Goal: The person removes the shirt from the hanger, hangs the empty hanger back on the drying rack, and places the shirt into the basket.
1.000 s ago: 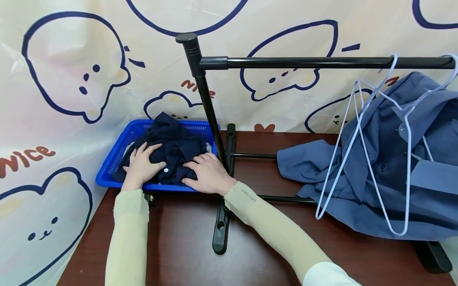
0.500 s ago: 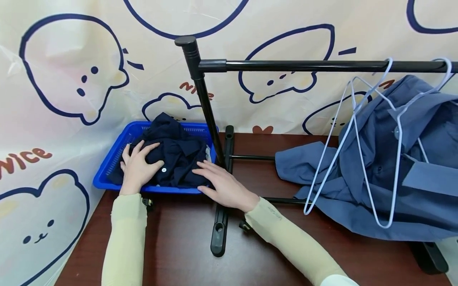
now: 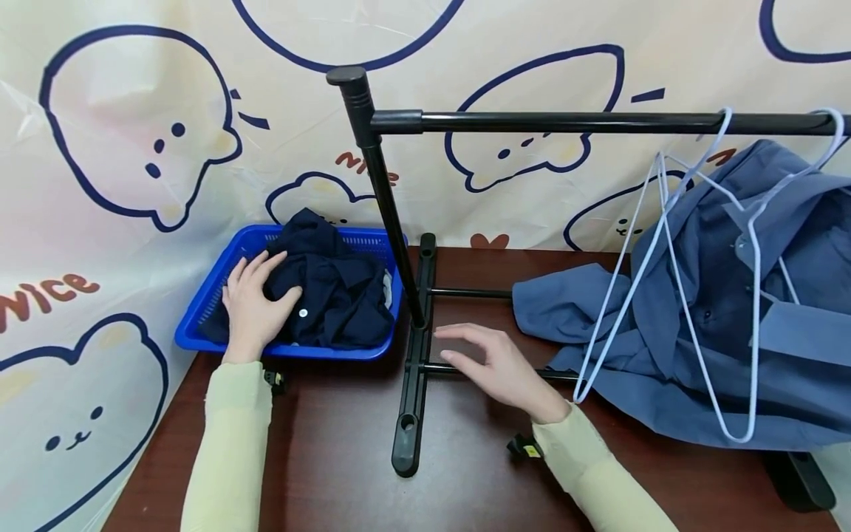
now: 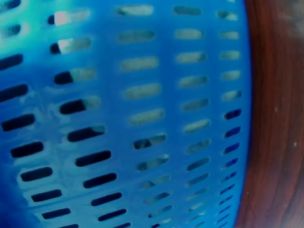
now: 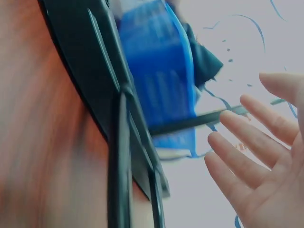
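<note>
My left hand point(image 3: 255, 307) rests with spread fingers on dark navy clothing point(image 3: 335, 288) heaped in a blue plastic basket point(image 3: 191, 318). A small white button shows on the cloth near the thumb. In the left wrist view the slotted basket wall point(image 4: 166, 104) fills most of the picture, and the hand itself is out of sight. My right hand point(image 3: 501, 366) is in the air above the lower bar of the rack, holding nothing, fingers extended. In the right wrist view the right hand point(image 5: 261, 166) appears with spread fingers, the basket point(image 5: 159, 71) beyond it.
A black clothes rack point(image 3: 565, 123) stands on the brown table point(image 3: 339, 443), its foot point(image 3: 408, 436) just right of the basket. From its rail hang light-blue hangers point(image 3: 648, 266) and a blue-grey shirt point(image 3: 705, 369) whose lower part spreads over the table. A cartoon-printed sheet point(image 3: 219, 96) covers the wall behind.
My right hand has left the clothing and moved right, past the rack's upright, toward the hangers. The left hand has stayed on the cloth, shifting only slightly.
</note>
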A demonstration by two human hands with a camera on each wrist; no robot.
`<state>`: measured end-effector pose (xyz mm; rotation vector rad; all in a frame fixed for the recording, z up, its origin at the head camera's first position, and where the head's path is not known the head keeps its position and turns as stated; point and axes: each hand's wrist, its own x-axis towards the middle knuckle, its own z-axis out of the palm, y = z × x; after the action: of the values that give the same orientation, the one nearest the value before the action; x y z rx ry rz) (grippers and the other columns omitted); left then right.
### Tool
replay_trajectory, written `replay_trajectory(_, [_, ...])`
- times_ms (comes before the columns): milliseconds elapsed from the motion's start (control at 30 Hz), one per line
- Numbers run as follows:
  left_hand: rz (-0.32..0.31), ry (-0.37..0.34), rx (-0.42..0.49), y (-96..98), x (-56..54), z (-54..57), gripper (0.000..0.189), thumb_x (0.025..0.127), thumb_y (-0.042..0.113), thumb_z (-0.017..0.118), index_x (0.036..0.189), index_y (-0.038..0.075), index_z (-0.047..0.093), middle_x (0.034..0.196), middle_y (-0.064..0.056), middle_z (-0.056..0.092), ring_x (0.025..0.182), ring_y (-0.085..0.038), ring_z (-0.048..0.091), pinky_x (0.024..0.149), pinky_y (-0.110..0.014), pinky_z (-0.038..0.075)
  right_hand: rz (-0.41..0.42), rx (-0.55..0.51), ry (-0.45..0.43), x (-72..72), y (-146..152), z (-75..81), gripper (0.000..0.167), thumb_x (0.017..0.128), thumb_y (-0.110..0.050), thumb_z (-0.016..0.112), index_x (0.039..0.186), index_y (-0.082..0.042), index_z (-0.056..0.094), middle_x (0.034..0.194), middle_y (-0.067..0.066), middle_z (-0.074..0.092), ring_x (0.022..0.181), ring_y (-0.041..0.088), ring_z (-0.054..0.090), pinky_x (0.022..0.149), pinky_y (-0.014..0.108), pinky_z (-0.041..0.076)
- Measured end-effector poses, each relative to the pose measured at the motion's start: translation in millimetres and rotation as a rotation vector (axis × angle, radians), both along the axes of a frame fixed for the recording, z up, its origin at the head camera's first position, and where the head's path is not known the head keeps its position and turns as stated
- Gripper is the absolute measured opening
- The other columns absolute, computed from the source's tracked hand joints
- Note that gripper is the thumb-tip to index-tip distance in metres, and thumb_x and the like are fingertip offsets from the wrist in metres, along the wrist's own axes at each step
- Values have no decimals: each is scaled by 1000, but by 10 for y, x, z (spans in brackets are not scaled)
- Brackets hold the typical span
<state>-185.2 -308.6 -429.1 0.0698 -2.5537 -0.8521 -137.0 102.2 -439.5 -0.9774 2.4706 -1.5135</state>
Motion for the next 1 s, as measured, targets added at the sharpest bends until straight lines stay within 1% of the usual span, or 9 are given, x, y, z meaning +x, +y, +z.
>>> replay_trajectory(100, [-3, 165, 51, 75, 5, 45, 60, 91, 33, 75, 147, 21, 59, 156, -7, 44, 150, -28, 23, 117, -61, 6, -68, -2, -9, -5, 165, 23, 34, 102, -35, 64, 135, -27, 66, 137, -11, 61, 129, 11, 53, 105, 49, 43])
replay_trajectory(200, [-44, 349, 77, 222, 10, 209, 60, 89, 34, 78, 145, 19, 60, 154, -1, 48, 147, -23, 29, 119, -50, 13, -122, -10, 2, -32, 312, 31, 33, 102, -32, 65, 134, -27, 67, 137, -9, 61, 129, 13, 54, 106, 50, 42])
replay_trajectory(267, [-81, 475, 80, 359, 21, 404, 60, 89, 37, 76, 143, 16, 61, 152, 0, 50, 146, -22, 33, 119, -46, 16, -156, -12, 11, -51, 401, 34, 32, 102, -31, 65, 134, -28, 67, 137, -8, 61, 130, 13, 53, 106, 49, 42])
replay_trajectory(367, [-125, 649, 91, 614, 81, 773, 63, 89, 47, 73, 139, 10, 63, 149, 0, 54, 143, -24, 38, 118, -45, 19, -198, -10, 1, -69, 523, 35, 32, 102, -31, 66, 134, -26, 67, 137, -8, 62, 129, 14, 54, 104, 49, 44])
replay_trajectory(500, [-162, 829, 119, 1005, 209, 1248, 72, 88, 60, 69, 134, 4, 65, 144, -7, 59, 140, -28, 42, 117, -46, 21, -233, -1, -28, -78, 642, 4, 35, 102, -30, 65, 136, -20, 67, 137, -5, 62, 125, 19, 57, 99, 49, 48])
replay_trajectory(600, [-224, 924, 130, 1259, 271, 1511, 74, 86, 62, 70, 131, 4, 66, 140, -12, 60, 138, -31, 44, 116, -49, 22, -239, 10, -45, -80, 683, -31, 37, 103, -31, 64, 137, -18, 65, 138, -4, 62, 123, 22, 58, 98, 47, 50])
replay_trajectory(700, [-304, 984, 110, 1445, 284, 1692, 71, 86, 61, 72, 130, 6, 66, 139, -13, 61, 136, -34, 44, 115, -52, 23, -240, 11, -58, -70, 692, -52, 37, 102, -33, 65, 137, -19, 65, 137, -3, 62, 121, 23, 59, 97, 48, 50])
replay_trajectory(900, [-456, 1055, 29, 1742, 262, 1931, 65, 89, 53, 73, 130, 3, 65, 140, -15, 60, 136, -34, 45, 115, -55, 24, -286, 14, -14, -58, 749, -81, 37, 102, -28, 65, 137, -15, 65, 135, 3, 63, 121, 23, 60, 97, 50, 49])
replay_trajectory(1000, [-527, 1072, -57, 1882, 244, 2033, 62, 89, 47, 75, 130, 2, 65, 140, -17, 59, 137, -33, 45, 115, -55, 24, -309, 20, -4, -66, 810, -85, 37, 103, -24, 65, 138, -11, 64, 136, 6, 63, 124, 25, 59, 98, 49, 49])
